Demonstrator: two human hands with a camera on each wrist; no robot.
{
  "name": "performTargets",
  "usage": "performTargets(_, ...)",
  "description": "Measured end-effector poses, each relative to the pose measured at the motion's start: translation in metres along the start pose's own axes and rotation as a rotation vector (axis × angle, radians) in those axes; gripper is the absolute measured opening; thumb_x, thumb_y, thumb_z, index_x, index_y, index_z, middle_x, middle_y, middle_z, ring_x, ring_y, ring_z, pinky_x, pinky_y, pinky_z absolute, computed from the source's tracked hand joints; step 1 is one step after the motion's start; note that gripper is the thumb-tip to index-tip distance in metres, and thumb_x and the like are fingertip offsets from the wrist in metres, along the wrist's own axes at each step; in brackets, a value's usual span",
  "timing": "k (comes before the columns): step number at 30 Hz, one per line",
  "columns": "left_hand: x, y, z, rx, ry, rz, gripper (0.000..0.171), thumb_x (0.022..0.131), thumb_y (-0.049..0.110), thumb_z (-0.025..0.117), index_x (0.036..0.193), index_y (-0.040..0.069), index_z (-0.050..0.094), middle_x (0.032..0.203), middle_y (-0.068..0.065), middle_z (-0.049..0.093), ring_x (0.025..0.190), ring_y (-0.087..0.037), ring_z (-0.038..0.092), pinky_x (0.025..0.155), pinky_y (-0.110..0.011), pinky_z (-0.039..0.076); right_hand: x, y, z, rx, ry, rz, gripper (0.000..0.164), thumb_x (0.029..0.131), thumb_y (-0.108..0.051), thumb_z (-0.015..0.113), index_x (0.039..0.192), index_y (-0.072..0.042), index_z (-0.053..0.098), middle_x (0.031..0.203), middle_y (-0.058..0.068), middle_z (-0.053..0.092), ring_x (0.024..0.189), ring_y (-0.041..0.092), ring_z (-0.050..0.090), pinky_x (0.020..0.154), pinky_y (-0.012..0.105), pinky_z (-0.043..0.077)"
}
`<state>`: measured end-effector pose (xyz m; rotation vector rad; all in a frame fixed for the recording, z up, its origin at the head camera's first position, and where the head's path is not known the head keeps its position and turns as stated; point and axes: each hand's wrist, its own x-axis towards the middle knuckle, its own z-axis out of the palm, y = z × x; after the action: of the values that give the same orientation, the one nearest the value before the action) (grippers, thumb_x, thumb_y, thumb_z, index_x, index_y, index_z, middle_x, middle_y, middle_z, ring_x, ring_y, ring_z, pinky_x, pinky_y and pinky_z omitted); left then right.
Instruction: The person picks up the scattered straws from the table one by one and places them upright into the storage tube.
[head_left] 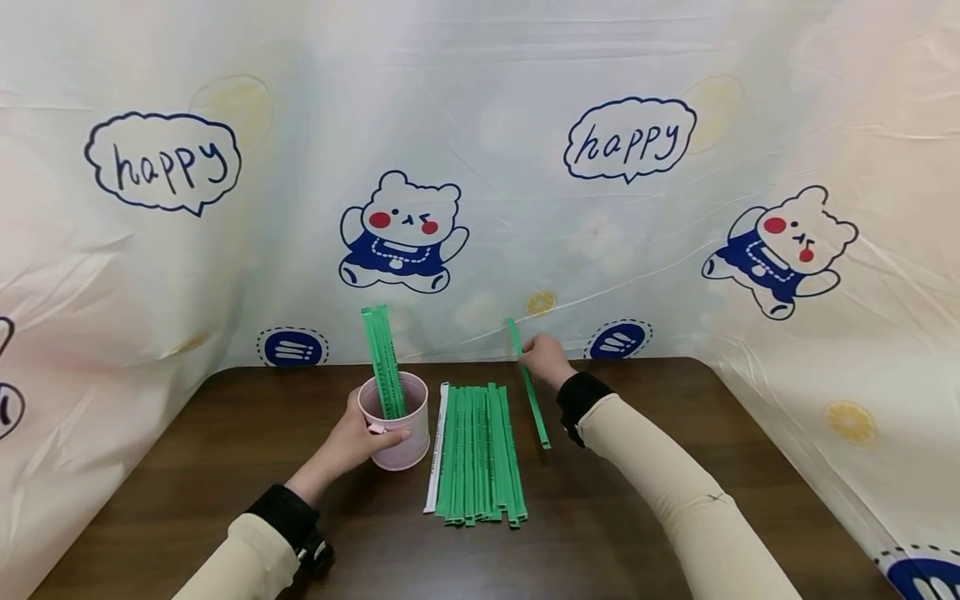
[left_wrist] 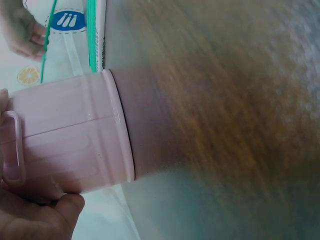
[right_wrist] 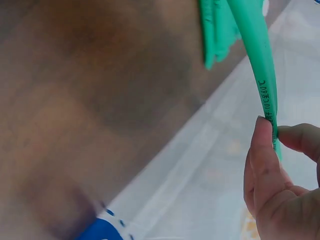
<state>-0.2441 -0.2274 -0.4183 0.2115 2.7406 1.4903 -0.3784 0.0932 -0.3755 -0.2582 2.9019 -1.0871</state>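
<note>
My left hand (head_left: 351,435) grips the side of a pink bucket (head_left: 406,448), its thumb near the rim. The bucket stands upright on the table, and its small loop handle (left_wrist: 20,150) appears in the left wrist view. Several green wrapped straws (head_left: 385,362) lean in it, their tops well above the rim. My right hand (head_left: 546,360) pinches a single green wrapped straw (right_wrist: 260,65) near its upper end, between thumb and fingers. Dark print runs along its wrapper. This straw slants above the table, right of a row of green wrapped straws (head_left: 480,454).
One white wrapped straw (head_left: 437,450) lies along the left side of the green row. The brown table (head_left: 592,533) reaches back to a pale printed curtain (head_left: 510,125), which also hangs at both sides.
</note>
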Motion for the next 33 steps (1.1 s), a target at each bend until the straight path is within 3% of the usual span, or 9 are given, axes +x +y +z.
performTargets(2,0.000,0.000,0.000,0.003,-0.006,0.000,0.108,0.087,0.028,0.081,0.155,-0.006,0.005,0.153,-0.034,0.029,0.141,-0.050,0.040,0.116,-0.068,0.037,-0.001,-0.005,-0.004,-0.010,0.022,-0.017,0.015,0.092,0.001,0.062,0.101,0.008,0.072,0.094,0.018,0.070,0.072,0.016,0.050,0.076,0.029,0.049)
performTargets(7,0.000,0.001,-0.001,0.001,-0.005,-0.008,0.108,0.087,0.028,0.081,0.155,-0.005,0.005,0.154,-0.034,0.028,0.141,-0.050,0.040,0.116,-0.068,0.037,-0.006,-0.018,-0.015,-0.029,0.027,-0.041,0.019,0.091,0.001,0.062,0.104,0.010,0.072,0.087,0.017,0.068,0.069,0.015,0.050,0.078,0.028,0.050)
performTargets(10,0.000,0.000,0.000,-0.003,-0.006,-0.013,0.108,0.087,0.028,0.082,0.155,-0.005,0.005,0.154,-0.033,0.028,0.141,-0.050,0.040,0.116,-0.068,0.037,-0.012,-0.025,-0.020,-0.005,0.020,-0.050,0.029,0.093,-0.001,0.061,0.118,0.010,0.069,0.106,0.024,0.073,0.076,0.022,0.063,0.083,0.034,0.056)
performTargets(15,0.000,-0.001,0.000,-0.004,-0.009,-0.016,0.108,0.087,0.029,0.082,0.155,-0.005,0.005,0.154,-0.033,0.029,0.141,-0.050,0.041,0.115,-0.068,0.038,-0.016,-0.034,-0.024,0.132,-0.030,-0.059,0.035,0.098,-0.006,0.058,0.132,0.004,0.062,0.120,0.025,0.068,0.099,0.036,0.070,0.085,0.043,0.060)
performTargets(17,0.000,-0.001,0.000,-0.006,-0.009,-0.014,0.108,0.087,0.029,0.082,0.155,-0.005,0.005,0.154,-0.033,0.028,0.140,-0.050,0.041,0.115,-0.068,0.038,-0.006,-0.029,-0.021,0.199,-0.039,-0.126,0.033,0.099,-0.014,0.061,0.130,-0.002,0.062,0.115,0.019,0.069,0.097,0.031,0.070,0.081,0.040,0.061)
performTargets(20,0.000,-0.001,-0.001,-0.005,-0.009,-0.011,0.108,0.086,0.028,0.082,0.155,-0.005,0.005,0.153,-0.034,0.029,0.140,-0.050,0.041,0.116,-0.068,0.038,-0.004,-0.040,-0.023,0.237,-0.049,-0.163,0.032,0.100,-0.016,0.061,0.130,-0.004,0.062,0.112,0.015,0.068,0.097,0.026,0.069,0.082,0.036,0.061)
performTargets(23,0.000,-0.001,-0.002,-0.007,-0.008,-0.006,0.108,0.086,0.028,0.082,0.155,-0.006,0.005,0.153,-0.034,0.028,0.140,-0.050,0.041,0.116,-0.068,0.037,-0.004,-0.060,-0.027,0.266,-0.030,-0.169,0.033,0.100,-0.012,0.060,0.131,-0.001,0.061,0.112,0.017,0.067,0.097,0.027,0.067,0.082,0.037,0.061)
performTargets(24,0.001,-0.001,-0.002,-0.007,-0.009,-0.005,0.108,0.086,0.028,0.082,0.154,-0.006,0.005,0.153,-0.034,0.028,0.140,-0.050,0.041,0.116,-0.068,0.037,-0.012,-0.077,-0.034,0.253,-0.024,-0.126,0.034,0.099,-0.006,0.058,0.132,0.002,0.059,0.114,0.020,0.066,0.100,0.030,0.067,0.086,0.040,0.061)
performTargets(33,0.000,-0.002,-0.001,-0.005,-0.002,0.007,0.108,0.086,0.026,0.082,0.154,-0.007,0.006,0.152,-0.035,0.029,0.140,-0.050,0.041,0.116,-0.068,0.037,-0.011,-0.138,-0.044,0.321,0.093,-0.211,0.033,0.098,-0.003,0.058,0.130,0.004,0.060,0.103,0.015,0.063,0.089,0.022,0.062,0.090,0.045,0.062)
